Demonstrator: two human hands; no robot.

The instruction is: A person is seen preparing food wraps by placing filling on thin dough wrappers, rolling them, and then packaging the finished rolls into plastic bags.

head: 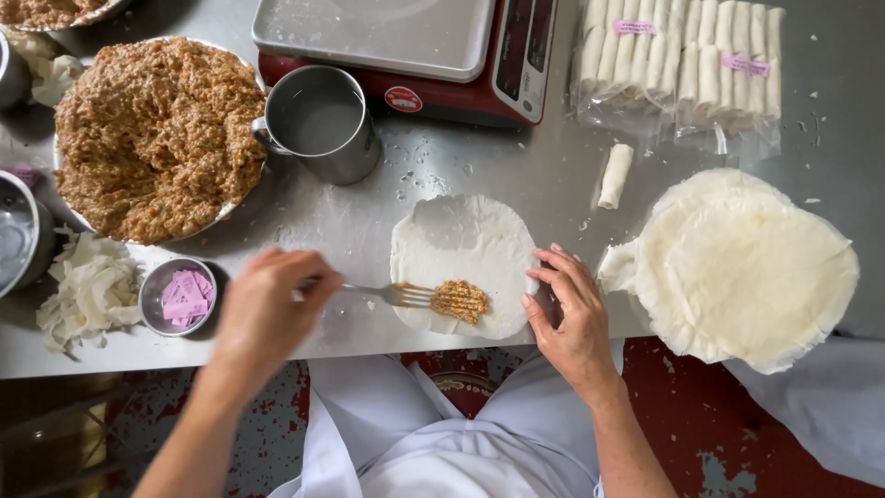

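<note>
Left hand [267, 309] is closed around the handle of a silver metal fork [396, 294]; right hand [570, 309] lies open, fingers together, flat on the right edge of a single round white pastry wrapper [461, 254].

Head view: the wrapper lies on the grey steel table [516, 166], between the two hands and at the table's near edge. One small heap of brown minced filling [461, 301] sits on the wrapper's near part, touching the fork tines. The fork's long axis runs left to right, tines pointing right toward the right hand. The right hand is the nearer to the filling; the left reaches it only through the fork.

Counted: one large round tray of brown filling [157, 138] far left; one steel mug of liquid [323, 120]; one red scale with steel pan [406, 46]; one loose white roll [616, 175]; one stack of wrappers [747, 267] at right. Bagged rolls [682, 55] far right appear to make up two packs, though the plastic blurs this. One small steel bowl of pink slips [180, 295] stands near left.
</note>
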